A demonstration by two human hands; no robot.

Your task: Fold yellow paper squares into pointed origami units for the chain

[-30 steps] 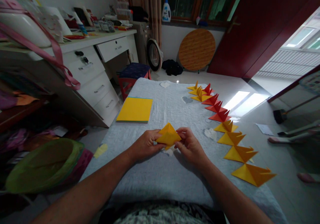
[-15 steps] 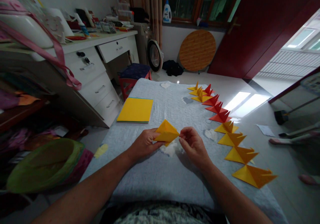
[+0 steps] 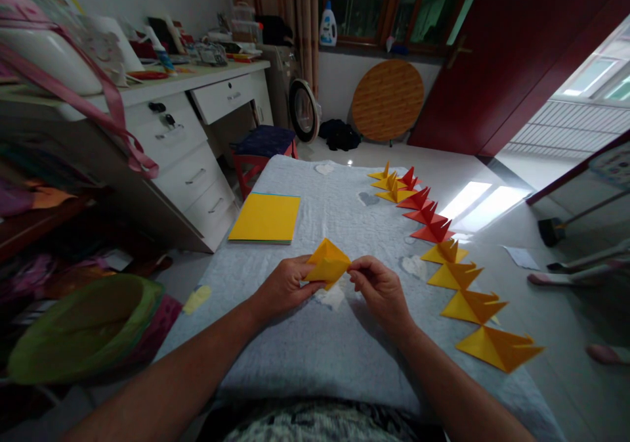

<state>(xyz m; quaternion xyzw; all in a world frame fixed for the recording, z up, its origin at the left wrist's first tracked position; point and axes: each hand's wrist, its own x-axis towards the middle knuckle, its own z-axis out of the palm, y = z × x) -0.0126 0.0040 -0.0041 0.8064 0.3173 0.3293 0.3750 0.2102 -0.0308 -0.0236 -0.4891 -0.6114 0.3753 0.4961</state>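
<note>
A folded yellow origami paper (image 3: 327, 262), diamond-shaped with creases, is held above the cloth in front of me. My left hand (image 3: 291, 284) grips its left side, thumb below and fingers behind. At its right corner, my right hand (image 3: 378, 291) pinches the tip between thumb and forefinger. To the left and farther off lies a stack of square paper (image 3: 266, 217), yellow on top. Along the right edge runs a row of finished-looking folded pieces, several yellow ones (image 3: 473, 305) nearer me and several red ones (image 3: 433, 230) beyond.
A pale blue quilted cloth (image 3: 325, 356) covers the table. On the left stand a white desk with drawers (image 3: 194, 176) and a green-rimmed basket (image 3: 83, 330). A red stool (image 3: 266, 141) with a dark seat is past the far left corner.
My right thumb and forefinger have closed in on the right corner of the yellow paper, moving slightly left. The left hand keeps its hold; the paper has barely shifted.
</note>
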